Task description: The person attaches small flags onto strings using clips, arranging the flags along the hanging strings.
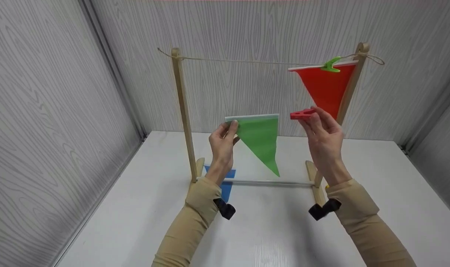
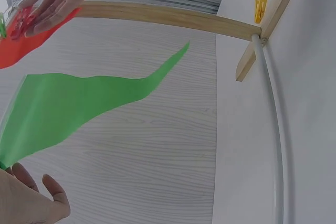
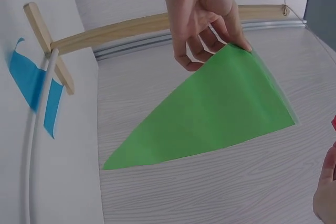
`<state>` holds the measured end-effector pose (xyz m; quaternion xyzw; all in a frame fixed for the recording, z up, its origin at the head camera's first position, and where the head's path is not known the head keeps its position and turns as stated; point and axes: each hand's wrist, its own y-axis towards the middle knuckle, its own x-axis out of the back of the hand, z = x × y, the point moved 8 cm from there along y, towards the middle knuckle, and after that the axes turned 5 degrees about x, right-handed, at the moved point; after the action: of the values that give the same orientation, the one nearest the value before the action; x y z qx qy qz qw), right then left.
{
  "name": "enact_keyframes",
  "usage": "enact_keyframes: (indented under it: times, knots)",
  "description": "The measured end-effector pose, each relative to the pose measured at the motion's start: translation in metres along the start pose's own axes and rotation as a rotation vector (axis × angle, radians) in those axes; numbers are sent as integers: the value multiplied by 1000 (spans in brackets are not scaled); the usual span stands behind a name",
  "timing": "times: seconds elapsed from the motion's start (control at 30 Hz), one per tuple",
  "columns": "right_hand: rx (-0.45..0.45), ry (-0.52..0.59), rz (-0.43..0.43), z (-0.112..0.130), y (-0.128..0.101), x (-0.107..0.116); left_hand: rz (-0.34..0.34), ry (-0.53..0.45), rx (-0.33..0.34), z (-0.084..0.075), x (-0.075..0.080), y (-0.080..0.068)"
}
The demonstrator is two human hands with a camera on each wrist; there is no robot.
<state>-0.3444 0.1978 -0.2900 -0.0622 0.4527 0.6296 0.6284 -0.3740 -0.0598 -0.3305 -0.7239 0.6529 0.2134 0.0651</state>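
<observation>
My left hand (image 1: pixel 223 142) pinches a green triangular pennant (image 1: pixel 261 137) by the left end of its white top strip, and its tip hangs down. My right hand (image 1: pixel 325 139) holds a red clothespin (image 1: pixel 302 114) between thumb and fingers, its nose pointing left toward the pennant without touching it. Above both hands a string (image 1: pixel 243 61) runs between two wooden posts. At its right end a red pennant (image 1: pixel 327 83) hangs from the string by a green clothespin (image 1: pixel 331 65). The right wrist view shows the left hand's fingers (image 3: pixel 197 51) at the green pennant's corner.
The wooden posts (image 1: pixel 182 100) stand on feet joined by a white rod (image 1: pixel 273 183). A blue pennant (image 1: pixel 226 189) lies on the white table (image 1: pixel 262 230) by the left foot. In the left wrist view a yellow clothespin (image 2: pixel 260 8) lies beside the right foot.
</observation>
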Motion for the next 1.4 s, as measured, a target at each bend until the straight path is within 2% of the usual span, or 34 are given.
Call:
enact_keyframes:
  times: [0.5, 0.73, 1.13, 1.4]
  knots:
    - [173, -204, 117, 18, 36, -48, 35, -10, -51, -30, -14, 13]
    - [217, -275, 134, 23, 45, -59, 33, 6, -77, -42, -20, 16]
    - [328, -321, 217, 29, 55, -78, 37, 16, -106, -62, -27, 29]
    - [396, -395, 219, 38, 58, -90, 44, 17, -109, -76, -33, 34]
